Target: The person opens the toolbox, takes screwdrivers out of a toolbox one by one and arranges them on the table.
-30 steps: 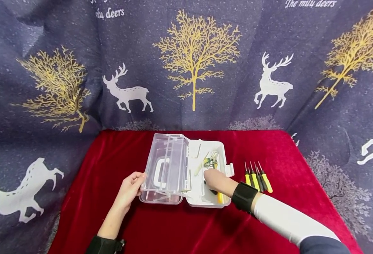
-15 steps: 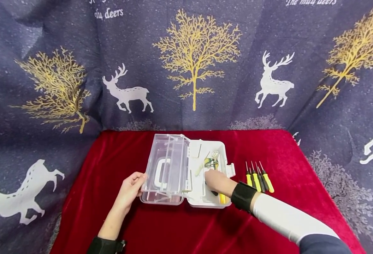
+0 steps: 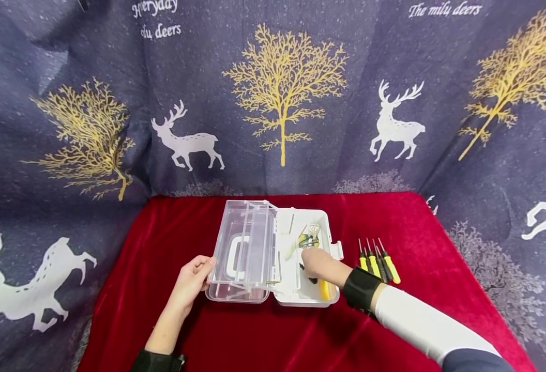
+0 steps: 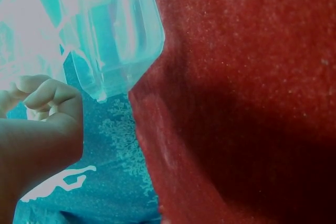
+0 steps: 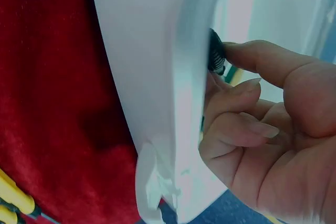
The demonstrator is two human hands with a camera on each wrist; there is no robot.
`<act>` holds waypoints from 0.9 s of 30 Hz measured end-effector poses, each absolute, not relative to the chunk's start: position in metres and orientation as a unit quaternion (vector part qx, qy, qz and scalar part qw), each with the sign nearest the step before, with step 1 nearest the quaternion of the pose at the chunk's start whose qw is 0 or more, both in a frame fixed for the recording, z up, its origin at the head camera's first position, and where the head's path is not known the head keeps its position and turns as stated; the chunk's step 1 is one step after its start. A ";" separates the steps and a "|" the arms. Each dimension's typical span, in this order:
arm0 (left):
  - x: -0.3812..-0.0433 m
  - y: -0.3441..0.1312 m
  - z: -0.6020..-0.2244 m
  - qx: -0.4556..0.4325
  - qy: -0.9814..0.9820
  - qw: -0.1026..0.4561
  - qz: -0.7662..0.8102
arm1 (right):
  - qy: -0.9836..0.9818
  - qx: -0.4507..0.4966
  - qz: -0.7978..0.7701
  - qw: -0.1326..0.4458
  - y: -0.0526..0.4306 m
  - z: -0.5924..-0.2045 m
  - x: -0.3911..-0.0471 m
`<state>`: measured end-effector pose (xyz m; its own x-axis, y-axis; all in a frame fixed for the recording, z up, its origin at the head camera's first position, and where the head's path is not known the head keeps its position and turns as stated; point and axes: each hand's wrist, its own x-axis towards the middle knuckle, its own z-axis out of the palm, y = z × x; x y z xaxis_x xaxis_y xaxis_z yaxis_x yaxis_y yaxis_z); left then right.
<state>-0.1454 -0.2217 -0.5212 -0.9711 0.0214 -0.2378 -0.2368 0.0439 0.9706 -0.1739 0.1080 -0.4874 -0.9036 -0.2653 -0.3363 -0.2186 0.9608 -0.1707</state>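
Observation:
My left hand (image 3: pixel 195 279) pinches the near left corner of the clear lid (image 3: pixel 236 248) of a toolbox, which is folded out to the left. My right hand (image 3: pixel 318 262) reaches into the white toolbox body (image 3: pixel 304 302). In the right wrist view, its thumb and forefinger pinch a small black ridged piece (image 5: pixel 216 51) just inside the wall; the rest of that piece is hidden. Beyond the right hand lie tools with green and yellow handles (image 3: pixel 308 238). A yellow item (image 3: pixel 324 290) lies at the near end of the box.
Several screwdrivers (image 3: pixel 379 264) with yellow and black handles lie right of the box on the red cloth (image 3: pixel 347 336). L-shaped hex keys (image 3: pixel 279 269) rest on the box's white inner tray. The box's latch (image 3: pixel 336 250) sticks out on the right. A patterned curtain (image 3: pixel 254 129) hangs behind.
The head view has tilted slightly upward. My left hand keeps its hold on the lid. The right hand stays in the box, with a bit more of a dark item showing beneath it.

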 end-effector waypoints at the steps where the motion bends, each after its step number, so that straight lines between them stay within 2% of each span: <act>1: -0.145 -0.222 -0.522 -0.076 0.715 0.095 0.688 | 0.974 -0.119 -0.073 0.180 0.110 -0.485 -0.173; 6: -0.145 -0.222 -0.522 -0.080 0.718 0.095 0.685 | 0.973 -0.106 -0.113 0.173 0.118 -0.471 -0.172; 14: -0.145 -0.223 -0.521 -0.081 0.721 0.096 0.681 | 0.976 -0.097 -0.143 0.132 0.146 -0.445 -0.173; 21: -0.146 -0.223 -0.522 -0.078 0.723 0.094 0.680 | 0.979 -0.086 -0.172 0.072 0.197 -0.426 -0.161; 27: -0.146 -0.223 -0.520 -0.079 0.730 0.097 0.672 | 0.979 -0.068 -0.184 0.047 0.253 -0.430 -0.150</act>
